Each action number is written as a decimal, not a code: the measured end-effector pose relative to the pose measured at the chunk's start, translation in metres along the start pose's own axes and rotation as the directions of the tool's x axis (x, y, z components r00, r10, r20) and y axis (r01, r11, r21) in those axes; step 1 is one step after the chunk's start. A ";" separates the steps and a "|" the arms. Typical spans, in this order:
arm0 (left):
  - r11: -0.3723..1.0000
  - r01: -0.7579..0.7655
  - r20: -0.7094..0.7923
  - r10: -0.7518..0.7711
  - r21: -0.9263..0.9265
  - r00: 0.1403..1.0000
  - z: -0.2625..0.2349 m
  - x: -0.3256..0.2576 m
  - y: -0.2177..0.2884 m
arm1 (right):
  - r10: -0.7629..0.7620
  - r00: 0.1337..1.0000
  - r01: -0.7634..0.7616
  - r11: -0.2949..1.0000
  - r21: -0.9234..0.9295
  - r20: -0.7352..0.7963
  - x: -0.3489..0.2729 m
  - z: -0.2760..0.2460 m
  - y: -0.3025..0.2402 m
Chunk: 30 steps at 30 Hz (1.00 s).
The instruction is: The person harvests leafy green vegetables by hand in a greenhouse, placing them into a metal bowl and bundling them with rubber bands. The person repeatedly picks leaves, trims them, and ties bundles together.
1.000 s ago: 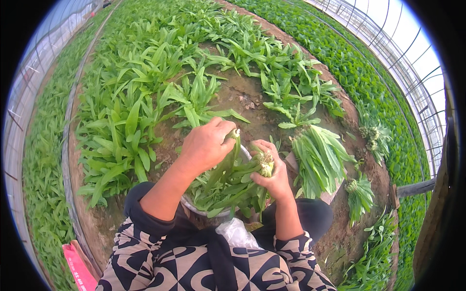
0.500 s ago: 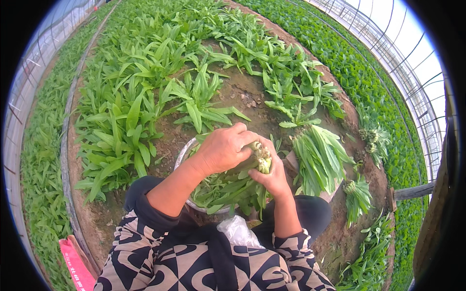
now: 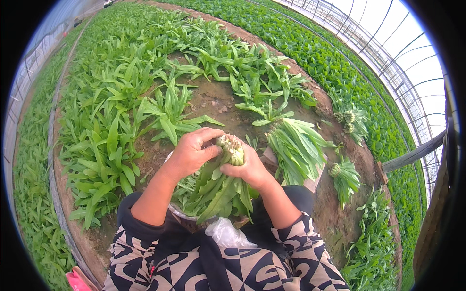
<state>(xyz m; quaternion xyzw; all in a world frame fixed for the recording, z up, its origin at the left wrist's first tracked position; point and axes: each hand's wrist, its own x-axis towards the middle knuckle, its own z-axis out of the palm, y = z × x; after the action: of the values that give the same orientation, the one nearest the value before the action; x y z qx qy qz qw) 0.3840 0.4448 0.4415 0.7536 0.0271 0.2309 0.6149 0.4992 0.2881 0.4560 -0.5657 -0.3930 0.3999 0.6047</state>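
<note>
Two bare hands meet over one bunch of leafy greens (image 3: 221, 188), its pale stem ends up and its leaves hanging down. The right hand (image 3: 246, 167) has its grip closed around the bunch just below the stem ends; the left hand (image 3: 193, 151) touches it from the other side, though whether that grip closes on any stem cannot be told. Beneath is one basin (image 3: 180, 213), partly hidden by hands and leaves. One clear plastic bag (image 3: 227, 234) lies near it, at the lap. To the right, three cut bunches lie on the ground side: a large one (image 3: 297, 149) on a pale slab (image 3: 313, 183), and two smaller ones (image 3: 344, 180) beyond. One loose heap of greens (image 3: 371, 240) is nearer. One wooden pole (image 3: 412, 153) juts across the right-hand bed.
</note>
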 end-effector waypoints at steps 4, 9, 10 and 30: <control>0.993 0.118 -0.035 -0.119 -0.030 0.992 -0.020 0.003 0.029 | -0.022 0.998 0.017 0.995 -0.096 -0.056 0.002 -0.002 -0.026; 0.863 0.400 -0.291 -0.315 0.308 0.903 -0.118 0.012 0.000 | -0.077 0.982 0.090 0.993 0.073 -0.173 0.006 -0.048 -0.039; 0.693 0.498 -0.295 -0.401 0.521 0.867 -0.136 0.008 -0.008 | -0.076 0.975 0.076 0.997 -0.006 -0.208 0.011 -0.048 -0.043; 0.524 0.456 -0.062 -0.605 0.719 0.793 -0.129 0.028 -0.456 | 0.157 0.888 -0.295 0.915 -0.274 -0.432 0.059 -0.088 0.000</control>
<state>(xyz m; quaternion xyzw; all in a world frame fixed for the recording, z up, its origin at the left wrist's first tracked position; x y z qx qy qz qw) 0.4710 0.6823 0.0399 0.9017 0.2812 -0.0723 0.3203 0.6027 0.3104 0.4528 -0.7715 -0.2527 0.2719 0.5167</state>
